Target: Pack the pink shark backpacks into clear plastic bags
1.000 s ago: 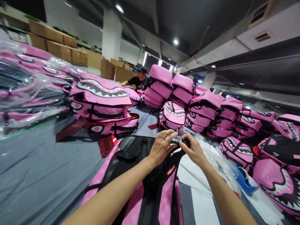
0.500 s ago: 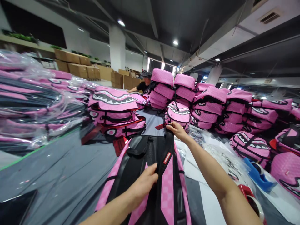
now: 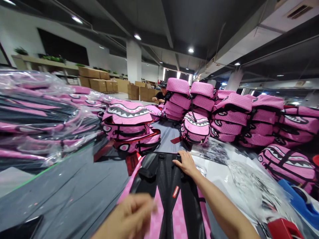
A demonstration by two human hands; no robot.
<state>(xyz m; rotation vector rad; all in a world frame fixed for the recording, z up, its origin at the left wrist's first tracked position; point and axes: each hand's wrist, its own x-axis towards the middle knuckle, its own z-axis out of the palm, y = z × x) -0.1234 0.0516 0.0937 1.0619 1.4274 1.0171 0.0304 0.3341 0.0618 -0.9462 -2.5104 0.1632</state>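
A pink and black backpack [image 3: 171, 199] lies back-side up in front of me, its black shoulder straps running towards me. My right hand [image 3: 185, 162] rests on its far top end, fingers curled over the strap tops near the handle. My left hand [image 3: 131, 214] hovers blurred at the near left edge of the backpack, fingers loosely bent, and I cannot see anything in it.
Stacks of pink shark-mouth backpacks [image 3: 224, 116] fill the far side and the right. Bagged backpacks in clear plastic [image 3: 45, 122] pile up at left. Clear plastic bags [image 3: 246, 182] lie at right, with a blue tape dispenser [image 3: 299, 202]. Another person [image 3: 161, 94] works far behind.
My left hand has let go of the strap and pulled back towards me. My right hand slid a little nearer along the backpack's top. The view has shifted right and down.
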